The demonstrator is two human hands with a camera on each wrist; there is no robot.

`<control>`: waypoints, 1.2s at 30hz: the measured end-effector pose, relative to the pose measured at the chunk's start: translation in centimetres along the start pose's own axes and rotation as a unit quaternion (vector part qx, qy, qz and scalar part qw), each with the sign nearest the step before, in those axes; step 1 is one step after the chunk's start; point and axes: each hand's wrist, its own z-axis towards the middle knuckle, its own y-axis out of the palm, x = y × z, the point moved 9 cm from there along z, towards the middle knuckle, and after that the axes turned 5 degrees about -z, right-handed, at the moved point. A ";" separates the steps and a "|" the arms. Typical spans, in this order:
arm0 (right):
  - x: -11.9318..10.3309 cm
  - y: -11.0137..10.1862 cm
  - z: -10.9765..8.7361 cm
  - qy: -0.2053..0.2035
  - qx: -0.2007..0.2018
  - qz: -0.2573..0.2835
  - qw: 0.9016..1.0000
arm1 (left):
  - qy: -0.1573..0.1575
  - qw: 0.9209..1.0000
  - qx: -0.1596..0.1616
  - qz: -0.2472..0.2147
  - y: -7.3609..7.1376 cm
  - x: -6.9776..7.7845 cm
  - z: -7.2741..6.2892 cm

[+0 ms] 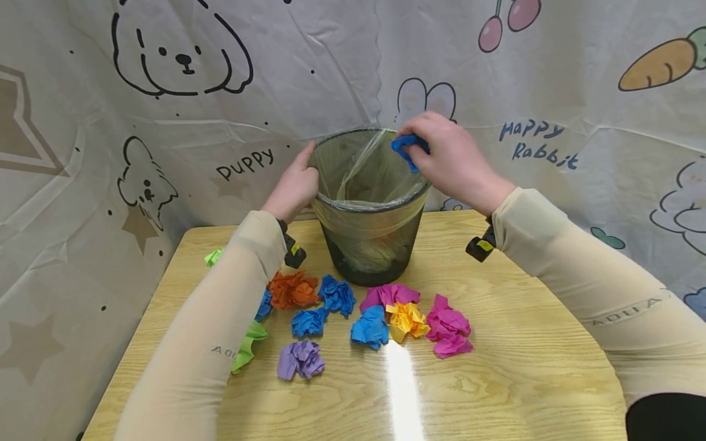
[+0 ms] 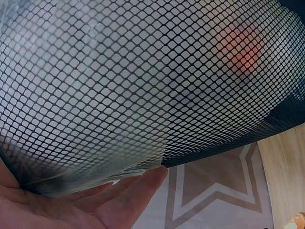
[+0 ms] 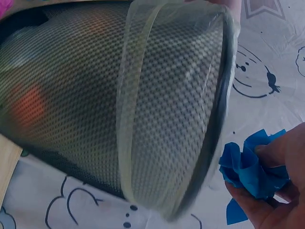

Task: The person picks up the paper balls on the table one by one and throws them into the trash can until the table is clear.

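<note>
Eleven crumpled papers, at least, lay loose on the wooden table, so most of the paper in view looked left to be dealt with. Nearest was a purple ball, with a lime-green crumple to its left, partly behind the left sleeve. Beyond them came a small blue ball, a light-blue ball, a yellow-orange ball and, farthest right, a magenta crumple. Farther still lay a half-hidden blue scrap, an orange ball, a dark-blue ball and a second magenta crumple; another lime-green piece sat far left.

Behind these stood a black mesh bin, its translucent liner folded over the rim. An orange-red patch showed through the mesh, suggesting some paper was already inside; how much could not be told.

The hands were apart, on opposite sides. The left hand gripped the left rim, fingers along the outside. The right hand pinched a blue paper above the right of the mouth, not yet released. Farthest hung a printed curtain.
</note>
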 end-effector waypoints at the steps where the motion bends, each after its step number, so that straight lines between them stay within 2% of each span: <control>1: -0.2 0.4 0.2 0.001 -0.008 -0.001 1.000 | 0.001 1.000 0.000 -0.001 0.0 0.0 0.0; 10: -1.5 3.7 1.8 0.004 -0.091 -0.006 0.996 | -0.001 1.000 0.002 -0.006 0.1 0.0 -0.1; 18: -1.7 5.7 2.4 0.011 -0.160 -0.030 0.987 | -0.004 1.000 0.001 -0.004 0.1 -0.1 0.0; 23: -1.5 6.4 2.6 0.015 -0.184 -0.032 0.982 | -0.002 1.000 0.001 -0.001 0.1 0.0 0.0; 36: -1.7 7.5 2.5 0.024 -0.215 -0.021 0.976 | 0.001 1.000 0.003 0.004 0.0 0.0 0.0</control>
